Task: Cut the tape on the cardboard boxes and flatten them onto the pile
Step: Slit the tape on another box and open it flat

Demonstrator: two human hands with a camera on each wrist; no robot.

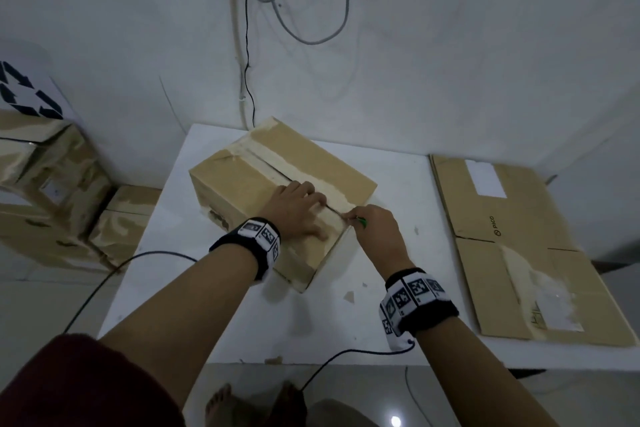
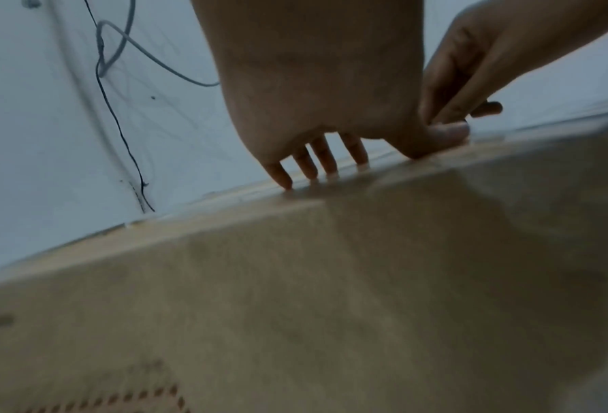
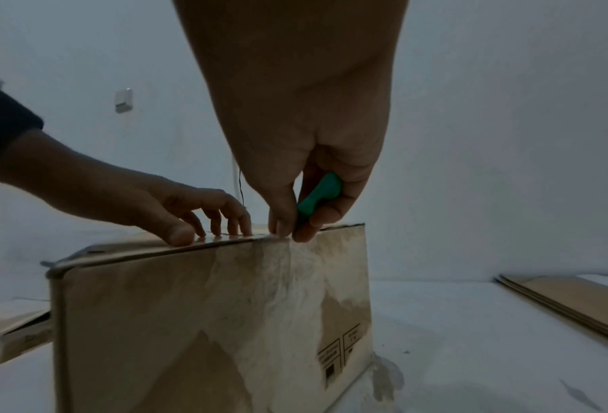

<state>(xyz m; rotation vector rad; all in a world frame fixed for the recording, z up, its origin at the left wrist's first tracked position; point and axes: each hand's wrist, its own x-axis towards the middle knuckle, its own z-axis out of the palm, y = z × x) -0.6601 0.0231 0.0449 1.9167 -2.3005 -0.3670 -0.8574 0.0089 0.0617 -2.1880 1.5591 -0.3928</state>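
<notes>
— What's furthest left from where you're watching?

— Taped cardboard boxes [image 1: 52, 180] stacked against the wall under a recycling sign [image 1: 24, 90], apparently awaiting their turn. Next comes my white table [image 1: 221, 288], and on it the box [image 1: 242, 177] being worked, set at an angle with its taped seam [image 1: 298, 173] running toward me.

— And the hands?

— My left hand [image 1: 294, 208] lies spread on the near end of the lid, fingers [image 2: 309, 165] straight and pressing down, I'd judge to keep the flap from shifting under the blade. My right hand [image 1: 374, 229] is curled round a green-handled cutter [image 3: 320, 195], its tip at the seam by the near edge, just beside the left thumb. That closeness looks like the main risk.

— Further right?

— The pile of flattened cardboard [image 1: 519, 246], well apart from the box, lying on the table's right side.

— The room?

— Dim, bare white walls, loose cables [image 1: 298, 3] hanging behind the table; scraps of torn tape dot the tabletop.
</notes>
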